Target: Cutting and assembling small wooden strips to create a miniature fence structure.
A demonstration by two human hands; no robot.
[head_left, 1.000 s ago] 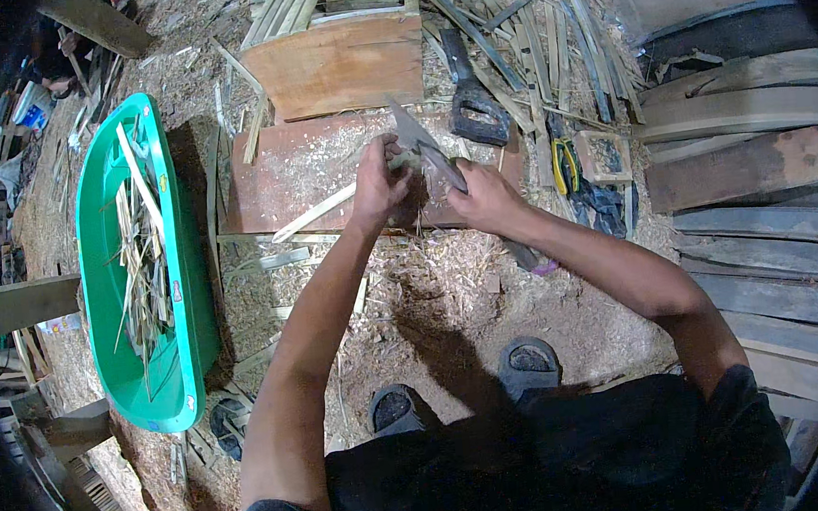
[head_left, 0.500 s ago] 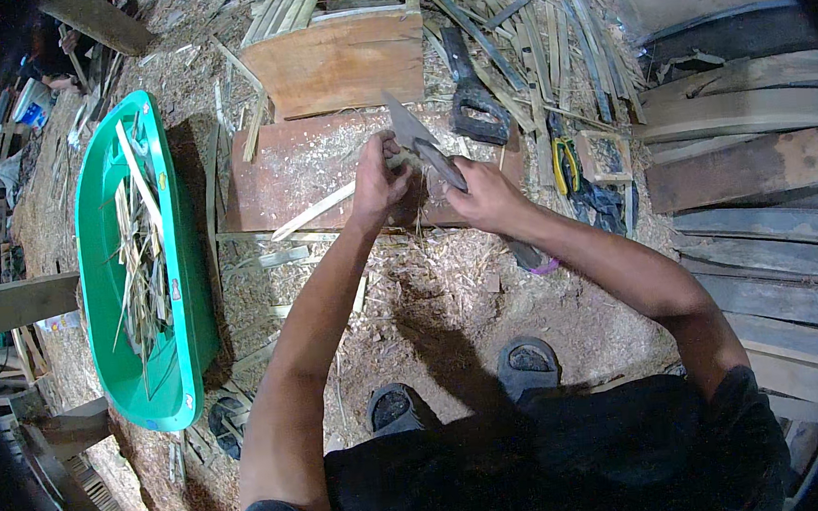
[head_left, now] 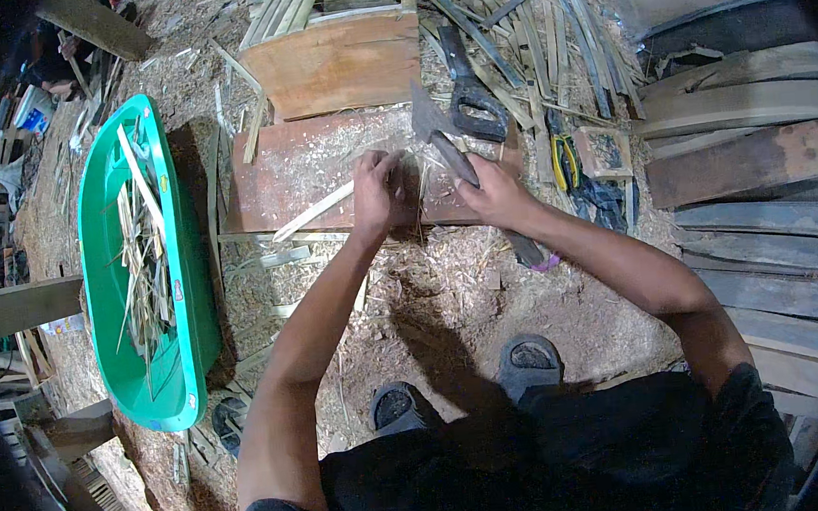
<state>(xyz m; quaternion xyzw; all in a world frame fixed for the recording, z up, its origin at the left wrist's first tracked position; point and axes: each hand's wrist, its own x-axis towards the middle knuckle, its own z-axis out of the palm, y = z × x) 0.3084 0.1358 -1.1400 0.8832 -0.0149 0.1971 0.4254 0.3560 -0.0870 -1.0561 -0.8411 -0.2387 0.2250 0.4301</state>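
Note:
My right hand [head_left: 498, 194] is wrapped round the long dark handle of a broad-bladed chopping knife [head_left: 430, 116]. Its blade points away from me, tilted over the far part of a reddish-brown board [head_left: 268, 175] strewn with pale shavings. Left of the knife, my left hand [head_left: 380, 189] is held above the board's near half with its fingers bent and drawn together. What those fingers hold, if anything, is blurred and partly hidden. A pale wooden strip [head_left: 314, 212] lies on the board, one end close to my left wrist.
A green plastic tub [head_left: 177, 274] of split sticks stands at left. Beyond the board are an upright wooden panel [head_left: 336, 64], a black-handled handsaw [head_left: 477, 116] and many loose strips. Yellow-handled pliers [head_left: 568, 163] and a small wooden block [head_left: 603, 152] lie right, near stacked planks [head_left: 743, 171].
The knife blade has shifted right, and my right hand has moved slightly right with it. My left hand has turned a little, its fingers nearer the board.

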